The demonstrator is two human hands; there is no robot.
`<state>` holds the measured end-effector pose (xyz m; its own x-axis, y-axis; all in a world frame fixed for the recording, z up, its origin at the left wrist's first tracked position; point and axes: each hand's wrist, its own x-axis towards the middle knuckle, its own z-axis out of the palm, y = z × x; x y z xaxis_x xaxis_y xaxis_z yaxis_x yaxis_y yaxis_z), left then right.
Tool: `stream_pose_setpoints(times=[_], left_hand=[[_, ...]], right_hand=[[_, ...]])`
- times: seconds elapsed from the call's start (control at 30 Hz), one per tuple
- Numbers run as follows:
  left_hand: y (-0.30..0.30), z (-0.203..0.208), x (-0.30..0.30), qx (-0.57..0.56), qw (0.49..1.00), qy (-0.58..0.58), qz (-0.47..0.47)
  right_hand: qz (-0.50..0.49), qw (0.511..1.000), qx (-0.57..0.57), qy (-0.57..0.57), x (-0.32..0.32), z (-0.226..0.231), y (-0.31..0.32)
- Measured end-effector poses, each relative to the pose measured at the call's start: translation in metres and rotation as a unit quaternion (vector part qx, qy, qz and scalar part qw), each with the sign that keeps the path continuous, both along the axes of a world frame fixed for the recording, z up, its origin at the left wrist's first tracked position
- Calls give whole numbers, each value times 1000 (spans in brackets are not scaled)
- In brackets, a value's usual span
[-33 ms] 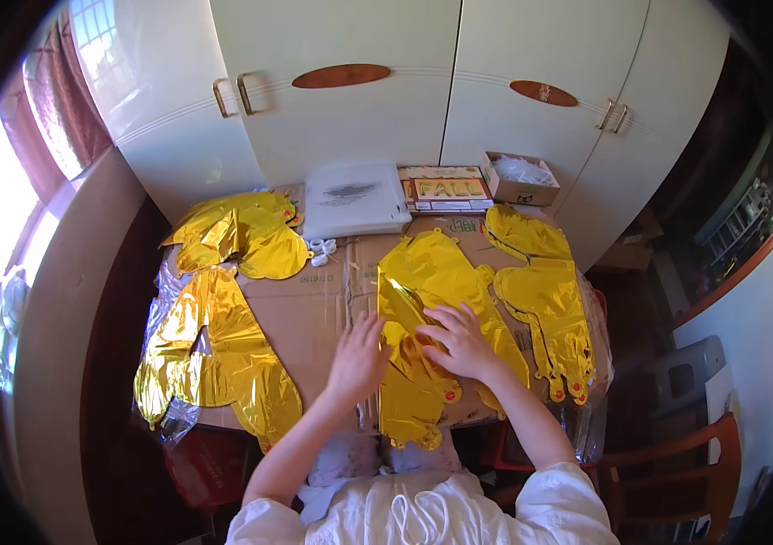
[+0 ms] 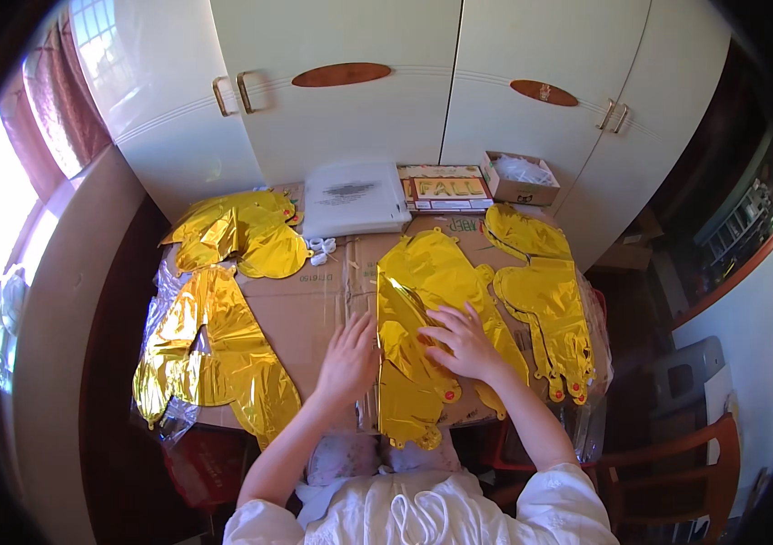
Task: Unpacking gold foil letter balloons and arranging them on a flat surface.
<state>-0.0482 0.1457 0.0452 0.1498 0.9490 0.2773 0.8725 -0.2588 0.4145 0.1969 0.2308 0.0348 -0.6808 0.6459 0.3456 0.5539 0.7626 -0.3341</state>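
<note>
In front of me a flat, folded gold foil balloon [image 2: 432, 263] lies on the cardboard. Along its left edge rests my left hand [image 2: 348, 361], fingers stretched out over the brown cardboard [image 2: 288, 318] and nothing held. My right hand [image 2: 461, 343] lies on the balloon's middle, fingers spread apart on the shiny foil. Another stack of gold foil balloons [image 2: 545, 295], with small red dots at its lower tips, is to the right. On the left lie a crinkled gold foil balloon [image 2: 214, 354] and, behind it, a further gold foil pile [image 2: 241, 227].
At the back stand a white plastic-wrapped stack [image 2: 355, 202], a flat printed box [image 2: 447, 188] and a small open carton [image 2: 521, 179] with clear plastic in it. White string [image 2: 321, 251] lies beside the stack. Cabinets rise behind; a wooden chair [image 2: 677, 454] is at right.
My left hand has shifted slightly left, off the balloon's edge and onto the cardboard. The right hand stays nearly in place on the foil.
</note>
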Motion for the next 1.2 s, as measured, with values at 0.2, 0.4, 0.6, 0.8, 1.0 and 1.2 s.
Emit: stream_pose_setpoints(times=[0.2, 0.4, 0.6, 0.8, 1.0, 1.2], left_hand=[[-61, 17, -23, -61, 978, 112, -168], [-73, 15, -12, -76, 942, 207, -251], [-77, -7, 5, -15, 953, 182, -242], [-77, -12, 17, -13, 954, 189, -232], [-73, 9, 15, -31, 966, 101, -234], [-13, 6, 15, 31, 982, 147, -112]], right_hand=[[21, 1000, -13, -2, 17, -8, 3], [20, 1000, -6, 18, 15, -23, 3], [26, 999, -3, 37, 13, -19, 3], [27, 999, 18, -14, 13, -21, 2], [25, 999, 3, -34, 13, -16, 1], [22, 999, -26, 4, 13, -18, 1]])
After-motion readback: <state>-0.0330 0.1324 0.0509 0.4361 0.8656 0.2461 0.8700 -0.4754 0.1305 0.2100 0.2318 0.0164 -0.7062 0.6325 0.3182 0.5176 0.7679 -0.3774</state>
